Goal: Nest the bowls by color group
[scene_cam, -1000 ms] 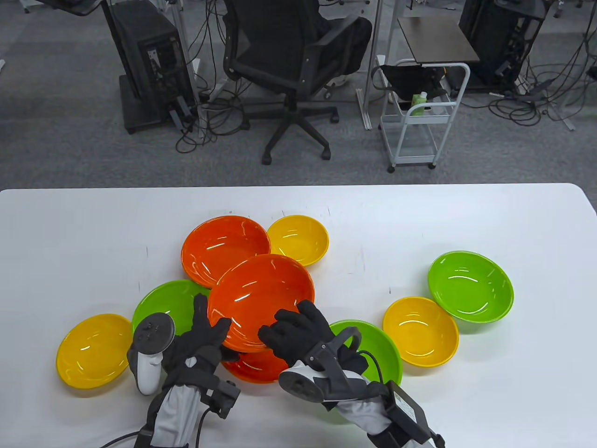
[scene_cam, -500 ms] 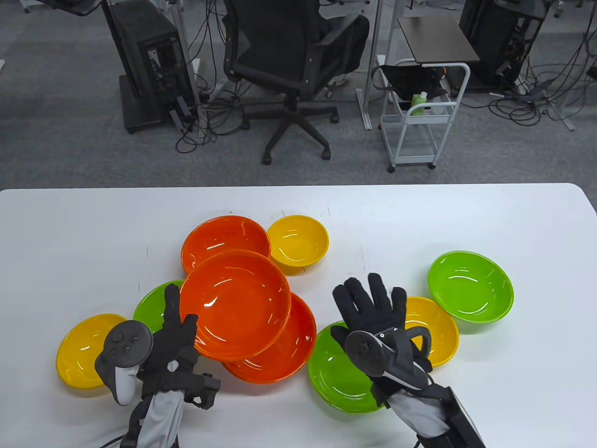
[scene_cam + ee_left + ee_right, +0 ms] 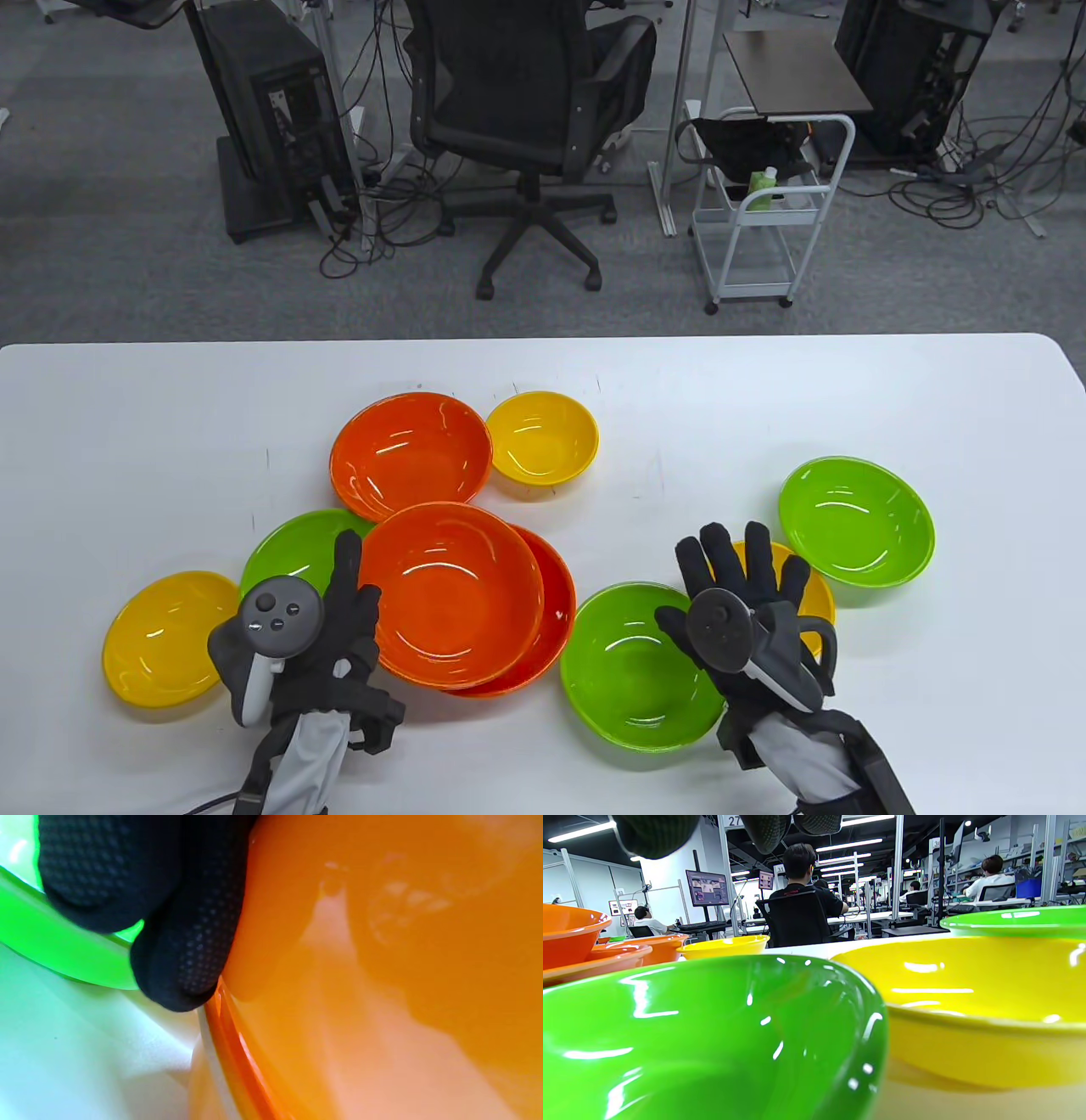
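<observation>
Since half a second ago the top orange bowl (image 3: 450, 590) has dropped onto the lower orange bowl (image 3: 551, 607), slightly off-centre; left hand (image 3: 335, 628) still grips its near-left rim. Right hand (image 3: 747, 611) has shifted right, fingers spread, holding nothing, over the near yellow bowl (image 3: 819, 594). Third orange bowl (image 3: 411, 454), greens, yellows still unnested; early stage.

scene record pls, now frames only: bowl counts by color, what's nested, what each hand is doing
orange: three; top orange bowl sits off-centre in lower orange bowl; far orange bowl alone
green: three, none nested
yellow: three, none nested
left hand: fingers touch the top orange bowl's left rim; whether they grip it is unclear
right hand: fingers spread, holds nothing, above right yellow bowl
table: white
</observation>
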### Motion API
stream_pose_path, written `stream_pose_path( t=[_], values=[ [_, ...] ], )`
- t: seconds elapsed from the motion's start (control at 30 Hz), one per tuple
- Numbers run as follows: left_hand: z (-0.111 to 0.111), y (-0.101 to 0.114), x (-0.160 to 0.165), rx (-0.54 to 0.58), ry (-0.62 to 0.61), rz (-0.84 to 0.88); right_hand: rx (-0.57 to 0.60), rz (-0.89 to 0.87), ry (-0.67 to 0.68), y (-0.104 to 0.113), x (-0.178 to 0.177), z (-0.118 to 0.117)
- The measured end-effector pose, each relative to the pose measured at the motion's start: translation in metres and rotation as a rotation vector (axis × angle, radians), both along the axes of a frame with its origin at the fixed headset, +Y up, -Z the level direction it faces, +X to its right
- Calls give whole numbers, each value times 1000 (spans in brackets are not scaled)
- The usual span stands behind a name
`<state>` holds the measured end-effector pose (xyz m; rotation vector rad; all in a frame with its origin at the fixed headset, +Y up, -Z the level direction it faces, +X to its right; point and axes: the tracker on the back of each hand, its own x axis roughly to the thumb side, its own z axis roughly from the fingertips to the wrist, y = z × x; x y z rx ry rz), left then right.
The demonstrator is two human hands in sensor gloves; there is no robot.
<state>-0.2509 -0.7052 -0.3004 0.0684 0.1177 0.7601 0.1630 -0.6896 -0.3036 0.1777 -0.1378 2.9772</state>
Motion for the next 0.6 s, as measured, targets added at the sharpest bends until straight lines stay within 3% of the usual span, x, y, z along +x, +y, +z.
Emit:
stream_pose_path(
  t=[0.6],
  values=[
    [-1, -4, 9, -34, 18, -109, -63, 8, -28, -4, 4, -2]
  ],
)
